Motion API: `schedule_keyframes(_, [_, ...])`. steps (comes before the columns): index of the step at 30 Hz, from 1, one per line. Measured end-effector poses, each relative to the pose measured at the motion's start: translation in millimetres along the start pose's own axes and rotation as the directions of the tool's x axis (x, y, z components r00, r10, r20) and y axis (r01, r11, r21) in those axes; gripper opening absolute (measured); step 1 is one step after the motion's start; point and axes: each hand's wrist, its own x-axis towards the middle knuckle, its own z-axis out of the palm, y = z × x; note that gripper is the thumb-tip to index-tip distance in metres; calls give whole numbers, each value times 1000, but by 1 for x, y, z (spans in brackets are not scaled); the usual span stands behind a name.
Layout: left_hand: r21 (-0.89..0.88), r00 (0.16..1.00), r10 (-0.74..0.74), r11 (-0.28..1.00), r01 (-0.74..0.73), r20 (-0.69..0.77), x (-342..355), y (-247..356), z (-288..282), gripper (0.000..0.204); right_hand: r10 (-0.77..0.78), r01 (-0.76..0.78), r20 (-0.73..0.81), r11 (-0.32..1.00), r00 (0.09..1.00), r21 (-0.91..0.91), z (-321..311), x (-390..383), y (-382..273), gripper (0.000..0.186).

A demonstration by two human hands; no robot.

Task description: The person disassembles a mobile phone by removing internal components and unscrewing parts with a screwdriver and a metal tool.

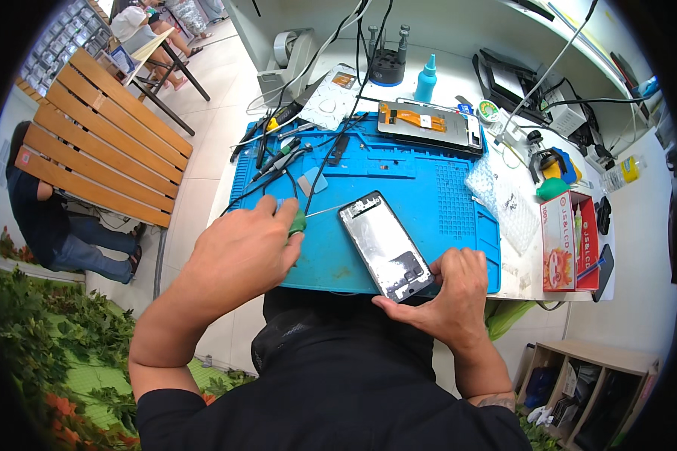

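Flanking the phone point(390, 248): black cables point(329, 154), tools point(281, 158), bubble wrap point(510, 207).

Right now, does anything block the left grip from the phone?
Nothing visible does: the green-handled tool in the left grip points across the blue mat to the phone. A black cable comes down near the tool.

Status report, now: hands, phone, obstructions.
Left hand grips green tool; right hand holds phone by lower end. Tip by phone's upper edge. Phone over blue mat. Black cable near left hand.
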Motion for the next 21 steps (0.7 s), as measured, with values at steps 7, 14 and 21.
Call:
schedule_keyframes(7, [-57, 1000, -25, 998, 25, 7, 20, 7, 4, 45, 9, -9, 2, 1000, 1000, 11, 0, 0, 2, 84])
schedule_keyframes(14, [11, 999, -40, 999, 40, 23, -18, -4, -7, 48, 3, -3, 1, 1000, 1000, 13, 1, 0, 3, 85])
schedule_keyframes(21, [60, 1000, -10, 998, 8, 30, -22, -4, -15, 46, -19, 19, -5, 1000, 1000, 6, 1, 1, 2, 84])
